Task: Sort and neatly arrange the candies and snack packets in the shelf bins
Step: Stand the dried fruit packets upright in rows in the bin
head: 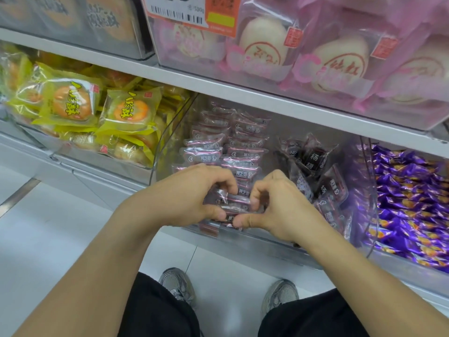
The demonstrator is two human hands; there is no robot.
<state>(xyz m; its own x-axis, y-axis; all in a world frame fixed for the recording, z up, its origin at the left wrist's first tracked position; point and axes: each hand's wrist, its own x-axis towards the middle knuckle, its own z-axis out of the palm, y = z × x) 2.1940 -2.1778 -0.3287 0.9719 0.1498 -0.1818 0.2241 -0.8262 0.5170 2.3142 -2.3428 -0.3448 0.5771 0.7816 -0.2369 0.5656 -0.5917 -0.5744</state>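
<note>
A clear plastic shelf bin (170,135) holds small dark maroon candy packets (243,144) stacked in two neat rows on its left side. More of the same packets (313,156) lie in a loose heap on its right side. At the bin's front, my left hand (194,190) and my right hand (281,203) face each other with curled fingers. Together they pinch a small stack of the maroon packets (237,203) from both ends, thumbs underneath. The lower packets of that stack are hidden by my fingers.
Yellow pastry packets (97,110) fill the bin to the left. Purple wrapped candies (408,203) fill the bin to the right. Pink bun packets (315,57) sit on the shelf above, behind an orange price tag (194,13). My shoes (177,285) stand on the white tiled floor below.
</note>
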